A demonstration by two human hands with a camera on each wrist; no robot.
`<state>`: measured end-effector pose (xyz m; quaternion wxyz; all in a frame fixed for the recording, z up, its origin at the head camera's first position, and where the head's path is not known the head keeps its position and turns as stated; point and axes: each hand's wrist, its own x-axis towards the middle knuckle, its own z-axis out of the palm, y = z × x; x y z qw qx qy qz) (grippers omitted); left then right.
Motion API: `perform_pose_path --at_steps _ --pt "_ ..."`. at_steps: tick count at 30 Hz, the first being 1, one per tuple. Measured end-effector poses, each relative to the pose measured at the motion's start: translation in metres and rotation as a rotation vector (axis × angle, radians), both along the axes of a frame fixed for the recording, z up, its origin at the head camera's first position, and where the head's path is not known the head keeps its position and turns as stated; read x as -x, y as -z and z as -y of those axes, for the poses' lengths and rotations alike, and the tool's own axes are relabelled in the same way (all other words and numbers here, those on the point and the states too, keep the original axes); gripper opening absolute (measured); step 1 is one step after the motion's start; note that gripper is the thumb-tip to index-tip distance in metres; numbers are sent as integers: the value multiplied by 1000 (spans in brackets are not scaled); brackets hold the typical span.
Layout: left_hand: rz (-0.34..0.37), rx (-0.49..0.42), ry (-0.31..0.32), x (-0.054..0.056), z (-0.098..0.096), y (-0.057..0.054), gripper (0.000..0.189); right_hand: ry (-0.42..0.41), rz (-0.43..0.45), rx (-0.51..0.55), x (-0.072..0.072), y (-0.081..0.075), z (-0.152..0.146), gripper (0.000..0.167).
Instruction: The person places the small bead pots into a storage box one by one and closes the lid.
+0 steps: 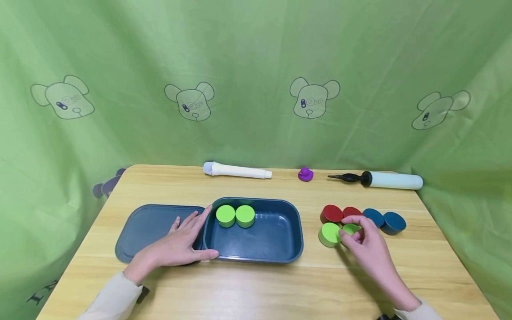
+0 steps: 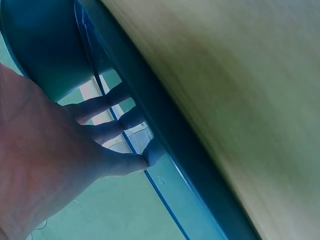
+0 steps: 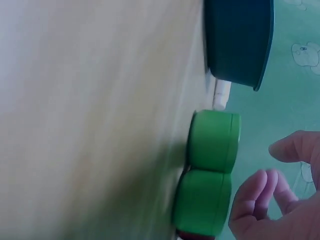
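Observation:
My left hand (image 1: 182,242) lies over the left end of an open dark blue box (image 1: 276,238), fingers spread, with fingertips and thumb at its rim. Inside the box, two light green cylinders (image 1: 245,214) stand side by side at the back left. To the right of the box, my right hand (image 1: 370,246) hovers over a green cylinder (image 1: 330,234) and a second green cylinder (image 3: 202,202), which it partly covers in the head view. Its thumb and fingertips are apart with nothing between them in the right wrist view.
Behind the green pair stand two red cylinders (image 1: 331,214) and two blue cylinders (image 1: 394,223). A flat dark blue lid (image 1: 148,229) lies left of the box. Along the table's back edge are a white microphone (image 1: 240,171), a small purple toy (image 1: 306,174) and a hand pump (image 1: 394,180).

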<state>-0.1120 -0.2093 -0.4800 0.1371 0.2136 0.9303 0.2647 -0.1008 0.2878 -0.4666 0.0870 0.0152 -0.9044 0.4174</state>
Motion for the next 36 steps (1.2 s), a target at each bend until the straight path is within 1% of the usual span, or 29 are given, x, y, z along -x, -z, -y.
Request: perform_pose_path --at_steps 5,10,14,17,21,24,28,31,36 --pt "-3 -7 -4 0 -1 3 118 36 14 -27 -6 7 -11 41" --pt "7 -26 -3 -2 -1 6 117 70 27 -26 -9 13 -18 41" --pt "1 -28 -2 -4 -2 7 118 86 59 -4 -11 16 -21 40" --pt "-12 -23 -2 -4 -2 7 118 85 76 8 -10 18 -22 41" --pt "-18 -24 -2 -2 -1 4 118 81 108 -3 -7 21 -26 45" --pt "-20 -23 -3 -1 0 4 118 67 167 14 -5 24 -30 48" --pt "-18 -19 -2 -1 0 5 118 42 234 78 -3 24 -34 50" --pt "-15 -20 1 -1 1 4 118 42 255 101 -3 25 -37 51" --pt "-9 -18 3 0 2 4 118 78 258 90 -4 28 -37 54"
